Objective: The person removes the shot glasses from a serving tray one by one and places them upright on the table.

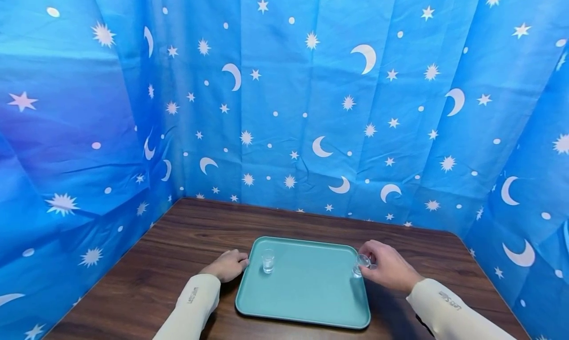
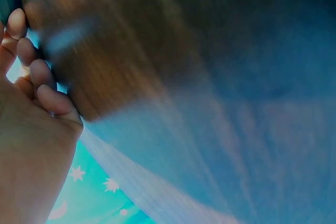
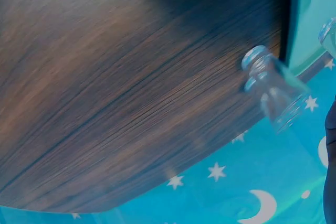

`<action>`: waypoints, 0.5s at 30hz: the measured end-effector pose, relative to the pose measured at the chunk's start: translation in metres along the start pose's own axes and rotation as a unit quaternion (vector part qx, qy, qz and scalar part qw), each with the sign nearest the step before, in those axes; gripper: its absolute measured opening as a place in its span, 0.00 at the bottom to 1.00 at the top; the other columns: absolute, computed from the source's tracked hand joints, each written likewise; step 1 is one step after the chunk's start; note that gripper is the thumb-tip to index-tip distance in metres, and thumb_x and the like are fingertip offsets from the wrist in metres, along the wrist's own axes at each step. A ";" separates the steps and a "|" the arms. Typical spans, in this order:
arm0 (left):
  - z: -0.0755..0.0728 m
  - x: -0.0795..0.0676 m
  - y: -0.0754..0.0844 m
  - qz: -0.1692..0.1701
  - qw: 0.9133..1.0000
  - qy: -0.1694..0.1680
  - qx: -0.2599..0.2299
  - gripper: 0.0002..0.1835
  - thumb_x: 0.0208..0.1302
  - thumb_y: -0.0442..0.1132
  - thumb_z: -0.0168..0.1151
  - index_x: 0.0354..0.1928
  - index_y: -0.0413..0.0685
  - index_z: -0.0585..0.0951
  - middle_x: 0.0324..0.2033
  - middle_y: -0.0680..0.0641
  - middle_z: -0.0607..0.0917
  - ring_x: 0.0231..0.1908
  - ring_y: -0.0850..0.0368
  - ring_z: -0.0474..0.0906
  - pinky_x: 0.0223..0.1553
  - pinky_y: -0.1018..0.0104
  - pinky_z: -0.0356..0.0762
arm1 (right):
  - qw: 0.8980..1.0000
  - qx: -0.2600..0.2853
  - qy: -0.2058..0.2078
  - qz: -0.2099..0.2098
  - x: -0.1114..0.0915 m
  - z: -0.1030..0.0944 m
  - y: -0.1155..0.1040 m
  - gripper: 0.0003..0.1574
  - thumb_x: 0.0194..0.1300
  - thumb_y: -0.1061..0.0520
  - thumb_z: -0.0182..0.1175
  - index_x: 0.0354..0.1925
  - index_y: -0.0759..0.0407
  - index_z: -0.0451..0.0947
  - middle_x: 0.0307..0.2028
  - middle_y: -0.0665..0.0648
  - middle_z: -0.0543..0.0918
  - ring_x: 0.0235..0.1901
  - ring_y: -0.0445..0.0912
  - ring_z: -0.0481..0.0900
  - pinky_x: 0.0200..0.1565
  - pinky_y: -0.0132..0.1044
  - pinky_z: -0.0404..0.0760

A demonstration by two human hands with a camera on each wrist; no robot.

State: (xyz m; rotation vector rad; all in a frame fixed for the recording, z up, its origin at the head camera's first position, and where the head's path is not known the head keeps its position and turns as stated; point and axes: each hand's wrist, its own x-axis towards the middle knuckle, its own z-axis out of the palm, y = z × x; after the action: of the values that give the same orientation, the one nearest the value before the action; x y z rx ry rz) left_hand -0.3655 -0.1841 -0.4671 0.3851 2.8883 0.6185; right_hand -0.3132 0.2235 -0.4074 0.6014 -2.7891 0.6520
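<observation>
Right hand (image 1: 391,267) pinches a small clear shot glass (image 1: 364,260), tilted, at the right edge of a teal rectangular tray (image 1: 306,285). Second clear shot glass (image 1: 357,273) just beside it, tray's far right; third clear shot glass (image 1: 268,262) stands far left. Left hand (image 1: 227,266) rests at tray's left rim, fingers loosely bent.

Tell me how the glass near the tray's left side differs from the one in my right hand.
The left glass stands upright, while the held glass looks tipped. The left glass rests untouched on the tray; the held glass is gripped by your right hand at the tray's right edge. Both are small and clear.
</observation>
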 end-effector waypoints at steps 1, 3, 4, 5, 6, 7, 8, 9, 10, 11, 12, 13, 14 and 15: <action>0.000 0.000 0.000 0.002 1.000 0.000 0.002 0.12 0.64 0.46 0.45 0.44 0.53 0.75 0.46 0.45 0.71 0.50 0.46 0.64 0.45 0.50 0.61 | 1.000 0.000 0.000 0.002 -0.002 -0.002 0.002 0.14 0.46 0.52 0.63 0.34 0.48 0.73 0.27 0.44 0.72 0.25 0.40 0.69 0.27 0.31 0.69; 0.000 0.000 0.000 0.005 1.000 0.001 0.007 0.10 0.64 0.45 0.45 0.41 0.55 0.75 0.42 0.47 0.72 0.47 0.47 0.65 0.42 0.51 0.63 | 1.000 -0.003 0.000 0.001 -0.006 -0.005 0.006 0.13 0.46 0.52 0.64 0.33 0.48 0.73 0.26 0.43 0.71 0.25 0.39 0.69 0.26 0.31 0.69; -0.001 0.000 0.000 0.007 1.000 0.001 0.007 0.09 0.64 0.45 0.45 0.38 0.55 0.75 0.39 0.48 0.72 0.45 0.49 0.66 0.40 0.52 0.63 | 1.000 -0.004 0.000 0.002 -0.007 -0.006 0.008 0.13 0.46 0.52 0.64 0.33 0.48 0.73 0.26 0.43 0.71 0.25 0.39 0.69 0.26 0.31 0.69; 0.000 0.000 0.000 0.010 1.000 0.001 0.008 0.09 0.64 0.45 0.44 0.34 0.55 0.75 0.37 0.49 0.72 0.42 0.50 0.67 0.38 0.53 0.63 | 1.000 -0.005 0.000 0.002 -0.009 -0.007 0.010 0.14 0.45 0.53 0.64 0.33 0.49 0.73 0.26 0.44 0.71 0.25 0.39 0.69 0.26 0.31 0.69; 0.000 0.001 -0.001 0.013 1.000 0.002 0.009 0.09 0.64 0.45 0.44 0.33 0.55 0.75 0.35 0.49 0.71 0.39 0.51 0.67 0.36 0.54 0.63 | 1.000 -0.009 -0.001 0.001 -0.011 -0.008 0.011 0.14 0.45 0.53 0.64 0.33 0.50 0.73 0.26 0.44 0.71 0.24 0.39 0.68 0.26 0.30 0.69; 0.000 0.001 -0.001 0.015 1.000 0.003 0.009 0.09 0.64 0.45 0.44 0.31 0.55 0.74 0.33 0.50 0.71 0.38 0.51 0.67 0.35 0.54 0.62 | 1.000 -0.013 -0.002 0.002 -0.013 -0.009 0.014 0.14 0.44 0.53 0.64 0.33 0.51 0.73 0.26 0.44 0.71 0.24 0.39 0.68 0.26 0.30 0.69; 0.000 0.001 -0.001 0.015 1.000 0.003 0.009 0.09 0.64 0.45 0.44 0.30 0.56 0.73 0.32 0.50 0.70 0.37 0.52 0.67 0.34 0.55 0.62 | 1.000 -0.016 -0.005 0.004 -0.015 -0.009 0.016 0.15 0.44 0.53 0.64 0.33 0.51 0.73 0.26 0.44 0.71 0.24 0.39 0.68 0.26 0.30 0.69; 0.000 0.001 -0.001 0.013 1.000 0.003 0.008 0.10 0.64 0.45 0.44 0.32 0.54 0.75 0.34 0.49 0.71 0.38 0.51 0.67 0.35 0.55 0.62 | 1.000 -0.018 -0.007 0.008 -0.017 -0.010 0.018 0.15 0.43 0.53 0.64 0.33 0.52 0.73 0.26 0.45 0.71 0.24 0.39 0.68 0.26 0.30 0.69; 0.000 0.001 -0.001 0.012 1.000 0.002 0.007 0.10 0.64 0.45 0.44 0.35 0.52 0.76 0.36 0.48 0.72 0.40 0.50 0.67 0.37 0.54 0.63 | 1.000 -0.018 -0.011 0.012 -0.019 -0.010 0.020 0.16 0.43 0.53 0.64 0.33 0.52 0.73 0.27 0.45 0.72 0.24 0.39 0.68 0.26 0.30 0.69; 0.000 0.001 -0.001 0.012 1.000 0.002 0.007 0.11 0.64 0.45 0.44 0.38 0.51 0.76 0.39 0.47 0.72 0.43 0.48 0.67 0.39 0.53 0.63 | 1.000 -0.017 -0.015 0.018 -0.020 -0.010 0.022 0.16 0.43 0.54 0.64 0.33 0.53 0.73 0.27 0.46 0.72 0.24 0.39 0.68 0.26 0.30 0.69; 0.000 0.000 -0.001 0.010 1.000 0.003 0.006 0.12 0.64 0.45 0.44 0.41 0.51 0.76 0.41 0.46 0.72 0.45 0.47 0.66 0.41 0.52 0.63 | 0.999 -0.017 -0.019 0.024 -0.021 -0.010 0.024 0.16 0.42 0.54 0.64 0.33 0.53 0.73 0.27 0.46 0.72 0.25 0.39 0.69 0.25 0.30 0.69; 0.000 0.000 -0.001 0.010 1.000 0.002 0.006 0.12 0.64 0.45 0.44 0.41 0.50 0.76 0.42 0.45 0.72 0.46 0.47 0.66 0.41 0.51 0.62 | 0.999 -0.017 -0.023 0.030 -0.022 -0.009 0.027 0.16 0.42 0.54 0.64 0.33 0.53 0.73 0.27 0.46 0.72 0.25 0.40 0.69 0.25 0.30 0.69; 0.000 0.001 -0.001 0.009 1.000 0.001 0.006 0.12 0.64 0.45 0.44 0.42 0.50 0.76 0.43 0.45 0.72 0.47 0.46 0.65 0.42 0.50 0.62 | 0.999 -0.016 -0.029 0.037 -0.023 -0.009 0.029 0.16 0.42 0.54 0.65 0.33 0.54 0.73 0.27 0.47 0.72 0.25 0.40 0.68 0.25 0.31 0.69; 0.000 0.001 -0.001 0.007 1.000 0.001 0.005 0.13 0.64 0.45 0.44 0.45 0.49 0.75 0.45 0.44 0.71 0.48 0.45 0.65 0.44 0.49 0.61 | 0.998 -0.016 -0.035 0.042 -0.024 -0.009 0.031 0.16 0.42 0.54 0.65 0.33 0.54 0.73 0.26 0.47 0.73 0.24 0.40 0.68 0.25 0.31 0.69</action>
State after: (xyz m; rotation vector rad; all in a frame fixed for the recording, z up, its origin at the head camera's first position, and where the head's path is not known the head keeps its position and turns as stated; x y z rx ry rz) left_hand -0.3661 -0.1845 -0.4677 0.4079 2.8941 0.6067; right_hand -0.3046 0.2611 -0.4185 0.5133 -2.8974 0.6111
